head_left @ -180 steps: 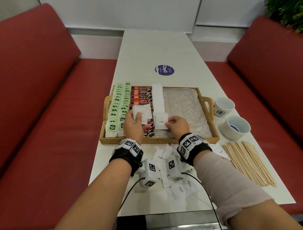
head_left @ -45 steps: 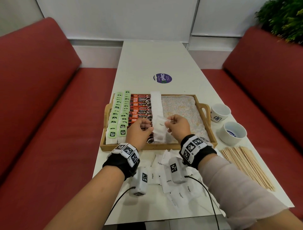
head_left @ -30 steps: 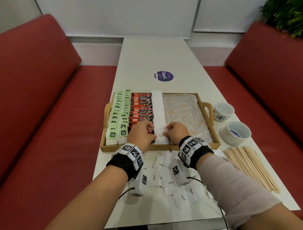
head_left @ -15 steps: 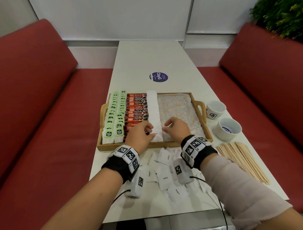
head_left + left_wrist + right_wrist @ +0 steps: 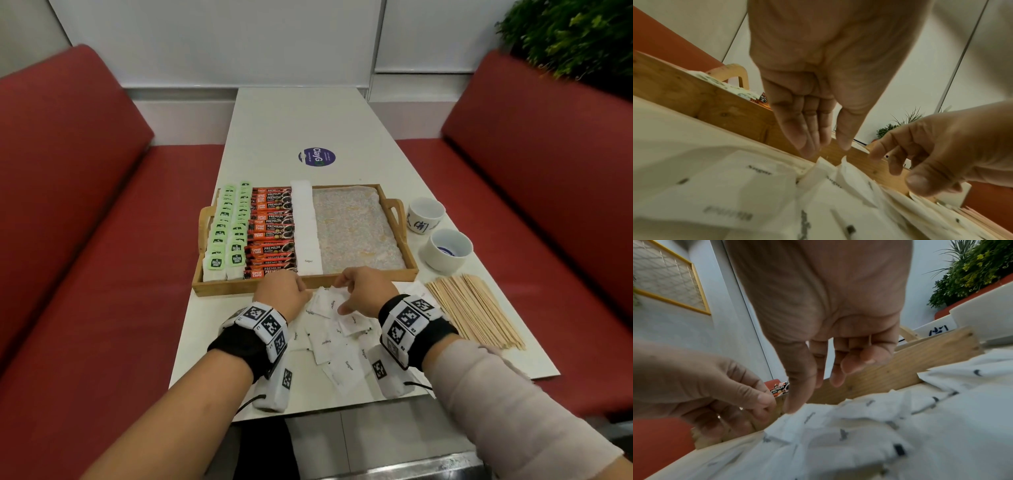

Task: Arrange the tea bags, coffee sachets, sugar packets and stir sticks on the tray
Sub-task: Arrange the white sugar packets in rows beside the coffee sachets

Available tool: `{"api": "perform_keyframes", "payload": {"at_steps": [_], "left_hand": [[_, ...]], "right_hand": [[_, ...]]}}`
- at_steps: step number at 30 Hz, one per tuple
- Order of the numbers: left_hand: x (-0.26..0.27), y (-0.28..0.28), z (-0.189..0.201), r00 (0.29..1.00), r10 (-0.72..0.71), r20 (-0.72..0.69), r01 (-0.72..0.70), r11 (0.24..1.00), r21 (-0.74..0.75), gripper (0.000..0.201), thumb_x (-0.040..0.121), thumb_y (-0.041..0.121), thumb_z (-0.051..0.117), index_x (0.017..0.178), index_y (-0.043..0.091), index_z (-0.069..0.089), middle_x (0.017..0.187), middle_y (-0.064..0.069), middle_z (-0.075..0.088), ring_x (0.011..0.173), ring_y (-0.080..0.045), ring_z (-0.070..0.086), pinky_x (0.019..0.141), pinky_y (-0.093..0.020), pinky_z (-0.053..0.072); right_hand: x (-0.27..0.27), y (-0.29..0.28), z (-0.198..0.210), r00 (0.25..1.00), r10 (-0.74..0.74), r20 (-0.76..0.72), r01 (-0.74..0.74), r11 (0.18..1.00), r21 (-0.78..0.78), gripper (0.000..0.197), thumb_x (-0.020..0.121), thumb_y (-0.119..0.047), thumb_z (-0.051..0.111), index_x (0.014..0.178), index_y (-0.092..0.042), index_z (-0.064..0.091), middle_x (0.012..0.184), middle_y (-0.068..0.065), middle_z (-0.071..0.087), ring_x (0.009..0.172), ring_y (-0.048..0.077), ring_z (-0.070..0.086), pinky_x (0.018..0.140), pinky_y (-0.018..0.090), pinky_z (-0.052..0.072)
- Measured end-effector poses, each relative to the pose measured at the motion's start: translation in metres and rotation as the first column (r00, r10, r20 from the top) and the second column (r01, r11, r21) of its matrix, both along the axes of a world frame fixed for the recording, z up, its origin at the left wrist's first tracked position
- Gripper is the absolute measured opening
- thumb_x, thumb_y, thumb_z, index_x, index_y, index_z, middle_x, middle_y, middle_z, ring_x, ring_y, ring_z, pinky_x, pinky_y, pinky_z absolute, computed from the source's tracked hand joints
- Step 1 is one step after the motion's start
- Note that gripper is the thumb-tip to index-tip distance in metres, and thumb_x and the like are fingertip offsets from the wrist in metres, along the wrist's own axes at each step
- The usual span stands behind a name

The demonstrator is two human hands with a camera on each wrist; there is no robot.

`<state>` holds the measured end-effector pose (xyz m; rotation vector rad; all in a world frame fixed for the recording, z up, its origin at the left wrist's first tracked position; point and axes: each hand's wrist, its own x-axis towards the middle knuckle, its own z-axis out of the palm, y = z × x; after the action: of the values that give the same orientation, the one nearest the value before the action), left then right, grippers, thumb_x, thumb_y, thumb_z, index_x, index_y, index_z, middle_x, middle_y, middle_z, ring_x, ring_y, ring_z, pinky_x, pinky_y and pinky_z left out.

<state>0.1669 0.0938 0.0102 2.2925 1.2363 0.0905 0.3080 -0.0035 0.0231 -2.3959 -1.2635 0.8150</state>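
The wooden tray point(image 5: 226, 286) holds two columns of green tea bags point(image 5: 222, 240), a column of red coffee sachets point(image 5: 272, 233) and a column of white sugar packets point(image 5: 305, 226). Its patterned right half is bare. Loose sugar packets point(image 5: 329, 339) lie on the table in front of the tray. My left hand point(image 5: 303, 291) hovers just over them with fingers straight and thumb apart point(image 5: 825, 148), holding nothing. My right hand point(image 5: 339, 294) is beside it, thumb tip touching a loose packet point(image 5: 813, 395), fingers loosely curled and empty. Wooden stir sticks point(image 5: 476, 311) lie in a pile to the right.
Two white cups point(image 5: 424, 216) point(image 5: 447, 248) stand right of the tray, behind the sticks. A round purple sticker point(image 5: 317, 157) is on the table beyond the tray. Red benches flank the table, with a plant at the far right.
Both hands laid a sugar packet at the near end of the sugar column, let go, and drew back toward me to the loose packets in front of the tray.
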Motion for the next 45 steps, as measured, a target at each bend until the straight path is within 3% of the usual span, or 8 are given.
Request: {"api": "perform_keyframes", "payload": {"at_steps": [5,9,18,25,29,33,38,45], "left_hand": [[0.004,-0.007,0.000,0.980,-0.019,-0.197,0.020,1.000,-0.001,0.044,0.088,0.047,0.057,0.101,0.006,0.068,0.103,-0.009,0.067,0.098,-0.025,0.062,0.078,-0.031,0.049],[0.009,-0.010,-0.006,0.964,-0.004,-0.267,-0.006,0.999,-0.034,0.046,0.083,0.054,0.062,0.071,0.009,0.056,0.085,-0.009,0.064,0.074,-0.021,0.055,0.060,-0.027,0.040],[0.013,-0.016,-0.013,0.994,0.089,-0.065,-0.097,0.986,-0.138,0.043,0.075,0.029,0.079,0.112,0.014,0.064,0.119,-0.003,0.065,0.111,-0.021,0.058,0.090,-0.028,0.044],[0.018,-0.019,-0.005,0.995,0.099,0.007,-0.093,0.958,-0.270,0.033,0.076,0.010,0.077,0.107,0.015,0.067,0.107,0.000,0.067,0.098,-0.017,0.064,0.073,-0.023,0.051],[0.018,-0.016,-0.004,0.994,0.100,0.053,-0.082,0.958,-0.275,0.031,0.079,0.011,0.073,0.109,0.017,0.068,0.113,0.002,0.067,0.103,-0.015,0.062,0.081,-0.021,0.045],[0.017,-0.012,-0.006,0.988,0.132,0.083,-0.104,0.953,-0.286,0.029,0.080,0.011,0.072,0.108,0.016,0.068,0.111,-0.002,0.069,0.102,-0.018,0.064,0.091,-0.029,0.050],[0.012,-0.009,-0.008,0.980,0.152,0.127,-0.111,0.953,-0.281,0.032,0.083,0.009,0.069,0.114,0.014,0.066,0.110,-0.004,0.069,0.102,-0.020,0.063,0.089,-0.026,0.047],[0.007,-0.007,-0.006,0.980,0.119,0.160,-0.067,0.952,-0.300,0.036,0.083,0.007,0.064,0.119,0.013,0.064,0.113,-0.006,0.068,0.103,-0.022,0.062,0.084,-0.025,0.045]], "right_hand": [[-0.005,-0.006,-0.015,0.990,0.045,0.134,-0.038,0.998,-0.052,0.065,0.066,-0.015,0.085,0.124,-0.025,0.058,0.128,0.002,0.052,0.115,0.023,0.054,0.092,0.034,0.047],[-0.011,-0.010,-0.029,0.990,0.032,0.134,-0.027,0.999,-0.037,0.060,0.069,-0.015,0.082,0.122,-0.025,0.058,0.125,0.002,0.051,0.108,0.021,0.056,0.086,0.030,0.047],[-0.015,-0.012,-0.041,0.998,-0.012,0.060,0.006,0.996,0.093,0.055,0.068,-0.012,0.081,0.118,-0.025,0.062,0.123,0.001,0.052,0.104,0.017,0.057,0.086,0.026,0.046],[-0.015,-0.013,-0.036,0.998,0.025,0.051,-0.028,0.997,0.074,0.054,0.070,-0.011,0.080,0.119,-0.026,0.061,0.117,0.002,0.055,0.101,0.018,0.056,0.083,0.027,0.045],[-0.009,-0.016,-0.028,1.000,0.009,-0.003,-0.009,0.996,0.084,0.054,0.074,-0.008,0.077,0.122,-0.025,0.059,0.102,-0.002,0.052,0.088,0.014,0.051,0.076,0.027,0.047],[-0.004,-0.020,-0.023,0.999,-0.024,-0.026,0.026,0.993,0.113,0.057,0.071,-0.005,0.079,0.120,-0.021,0.057,0.107,-0.001,0.053,0.091,0.016,0.053,0.071,0.029,0.049],[0.000,-0.023,-0.021,0.997,-0.010,0.081,0.006,0.999,0.050,0.076,0.061,-0.022,0.087,0.126,-0.022,0.048,0.131,0.001,0.041,0.115,0.020,0.050,0.093,0.032,0.046],[-0.003,-0.021,-0.019,0.939,0.192,0.287,-0.134,0.968,-0.211,0.094,0.056,-0.043,0.086,0.135,-0.028,0.038,0.132,0.000,0.039,0.126,0.024,0.035,0.099,0.042,0.041]]}}
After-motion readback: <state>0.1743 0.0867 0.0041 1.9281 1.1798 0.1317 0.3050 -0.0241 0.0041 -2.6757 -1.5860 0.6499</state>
